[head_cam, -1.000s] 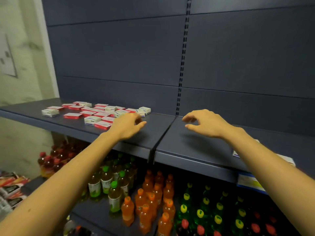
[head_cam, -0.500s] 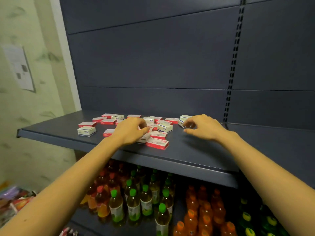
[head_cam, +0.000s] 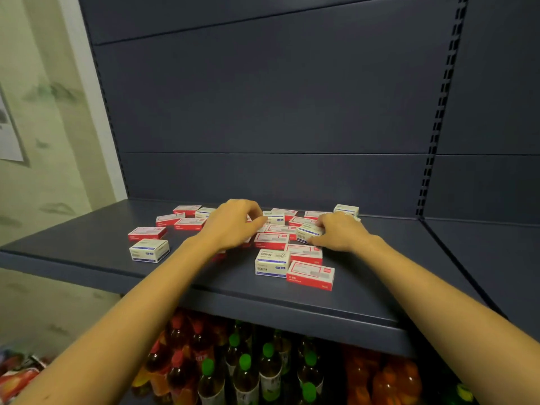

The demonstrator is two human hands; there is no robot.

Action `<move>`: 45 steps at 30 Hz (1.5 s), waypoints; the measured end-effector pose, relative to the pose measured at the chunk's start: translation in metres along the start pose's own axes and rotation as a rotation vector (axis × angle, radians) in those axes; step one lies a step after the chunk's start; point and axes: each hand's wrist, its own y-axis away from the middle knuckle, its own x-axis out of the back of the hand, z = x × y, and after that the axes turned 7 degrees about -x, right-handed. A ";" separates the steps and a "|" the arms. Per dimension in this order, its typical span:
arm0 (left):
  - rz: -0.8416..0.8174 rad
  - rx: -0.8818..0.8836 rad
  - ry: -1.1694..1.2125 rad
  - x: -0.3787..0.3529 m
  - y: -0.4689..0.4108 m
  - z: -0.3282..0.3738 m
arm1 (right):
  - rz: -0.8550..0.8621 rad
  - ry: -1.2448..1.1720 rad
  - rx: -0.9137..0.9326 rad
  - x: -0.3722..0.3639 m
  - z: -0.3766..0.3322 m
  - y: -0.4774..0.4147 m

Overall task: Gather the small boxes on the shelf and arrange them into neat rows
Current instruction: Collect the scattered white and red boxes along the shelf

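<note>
Paper sheet [head_cam: 8, 135] on wall, far left. Dark shelf [head_cam: 87, 244] carries small boxes [head_cam: 310, 275], red and white, scattered at mixed angles across its middle. Bottles [head_cam: 245, 372] with green and red caps crowd tier below. Left hand [head_cam: 230, 226] curled over mid-cluster boxes, hiding them; grasp cannot be told. Right hand [head_cam: 342, 232] pinches white box [head_cam: 306, 232] between thumb and fingers, box seemingly resting on shelf.
</note>
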 end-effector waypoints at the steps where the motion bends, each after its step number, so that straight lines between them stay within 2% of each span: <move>1: 0.000 0.002 0.005 -0.001 -0.006 -0.004 | -0.014 -0.003 0.005 0.001 0.001 -0.003; 14: -0.430 0.013 0.084 -0.048 -0.086 -0.038 | 0.119 0.017 0.014 0.020 0.043 -0.001; 17: -0.395 0.007 0.080 -0.053 -0.090 -0.039 | 0.116 0.034 0.002 0.018 0.047 -0.001; 23: -0.210 -0.109 0.060 -0.043 -0.086 -0.028 | 0.196 -0.021 -0.025 0.028 0.059 0.010; 28: -0.073 -0.209 0.150 -0.026 -0.069 -0.001 | 0.221 -0.087 -0.037 0.041 0.067 0.029; 35: -0.032 -0.312 0.335 -0.018 -0.042 0.061 | 0.218 -0.139 -0.063 0.057 0.098 0.082; 45: -0.081 -0.472 0.408 -0.027 -0.030 0.188 | 0.259 -0.106 -0.118 0.096 0.180 0.169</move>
